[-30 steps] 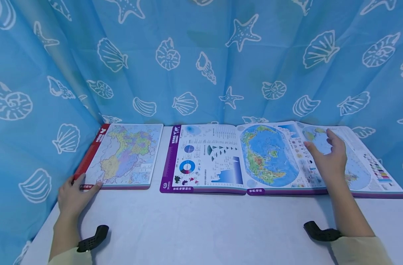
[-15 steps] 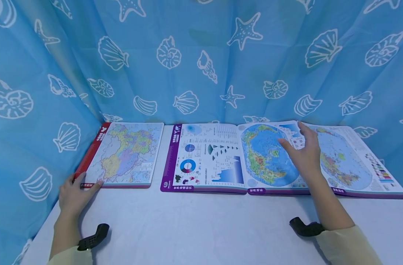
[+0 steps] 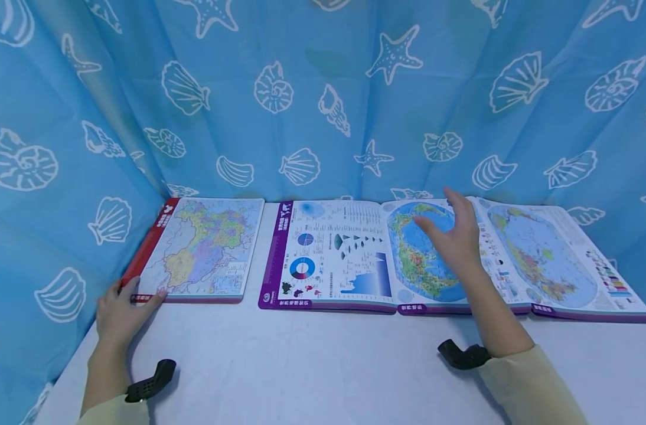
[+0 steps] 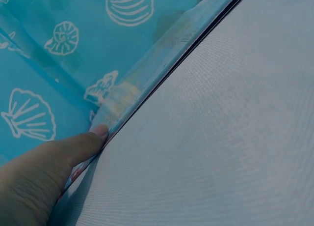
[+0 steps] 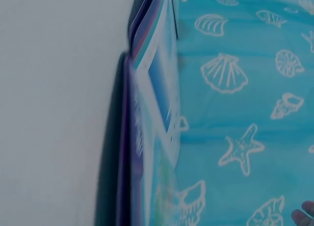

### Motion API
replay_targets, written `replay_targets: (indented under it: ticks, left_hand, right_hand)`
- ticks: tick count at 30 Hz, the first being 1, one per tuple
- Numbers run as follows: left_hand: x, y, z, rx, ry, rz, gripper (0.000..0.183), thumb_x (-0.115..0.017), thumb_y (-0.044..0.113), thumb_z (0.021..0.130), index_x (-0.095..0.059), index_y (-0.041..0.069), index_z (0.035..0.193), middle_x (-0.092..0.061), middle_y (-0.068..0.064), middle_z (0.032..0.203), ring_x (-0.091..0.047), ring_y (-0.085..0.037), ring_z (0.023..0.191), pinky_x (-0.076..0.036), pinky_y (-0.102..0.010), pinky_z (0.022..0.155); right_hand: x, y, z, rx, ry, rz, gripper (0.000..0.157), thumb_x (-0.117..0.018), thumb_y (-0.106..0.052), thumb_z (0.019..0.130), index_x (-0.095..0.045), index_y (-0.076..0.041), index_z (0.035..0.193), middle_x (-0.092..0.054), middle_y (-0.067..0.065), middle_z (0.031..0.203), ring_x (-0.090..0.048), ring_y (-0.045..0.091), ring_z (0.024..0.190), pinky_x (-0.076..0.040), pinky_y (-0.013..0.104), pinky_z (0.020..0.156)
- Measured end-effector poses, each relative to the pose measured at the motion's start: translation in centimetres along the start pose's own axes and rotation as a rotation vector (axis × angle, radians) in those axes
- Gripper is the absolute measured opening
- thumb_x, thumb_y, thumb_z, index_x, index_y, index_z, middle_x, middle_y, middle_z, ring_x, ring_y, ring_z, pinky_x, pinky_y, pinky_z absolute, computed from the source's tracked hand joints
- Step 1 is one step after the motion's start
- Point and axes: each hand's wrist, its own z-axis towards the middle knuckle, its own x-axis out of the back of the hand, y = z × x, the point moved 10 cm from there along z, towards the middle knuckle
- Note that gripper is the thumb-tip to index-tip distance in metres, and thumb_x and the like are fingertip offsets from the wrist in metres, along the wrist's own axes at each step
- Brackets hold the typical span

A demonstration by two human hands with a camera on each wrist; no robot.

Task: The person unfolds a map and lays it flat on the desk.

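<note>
Toward the left of the head view lies a red-edged map booklet (image 3: 206,248) with a coloured map on top. My left hand (image 3: 120,313) rests at its near left corner, thumb (image 4: 93,140) on the front edge and fingers at the red side. To the right, a long purple-edged fold-out map (image 3: 330,277) spreads over several panels, with charts and two oval world maps. My right hand (image 3: 458,242) hovers over its middle panel, thumb and fingers spread apart and nothing between them. It covers part of the middle oval map. Only fingertips (image 5: 303,216) of it show in the right wrist view.
A white-covered table (image 3: 312,366) lies under both maps. Right behind them hangs a blue curtain (image 3: 323,147) with white shells and starfish, its folds meeting the maps' back edges. A black wrist-worn device (image 3: 152,381) sits on each forearm.
My right hand has moved left across the fold-out map, from the right panel to the middle one, fingers still spread. The left hand has kept its place at the booklet's corner.
</note>
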Motion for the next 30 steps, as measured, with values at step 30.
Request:
replay_targets:
  ticks: [30]
  left_hand:
    - [0.0,0.1,-0.1,-0.019,0.013,-0.005,0.089,-0.067,0.037,0.084,-0.018,0.001,0.149,-0.006,-0.033,0.149,-0.008,-0.053,0.134,-0.027,-0.073,0.099]
  right_hand:
    - [-9.0,-9.2,0.2,0.172,-0.111,0.085,0.074,-0.071,-0.036,0.084,-0.037,-0.011,0.144,-0.036,0.011,0.148,-0.030,0.027,0.139,-0.033,0.050,0.110]
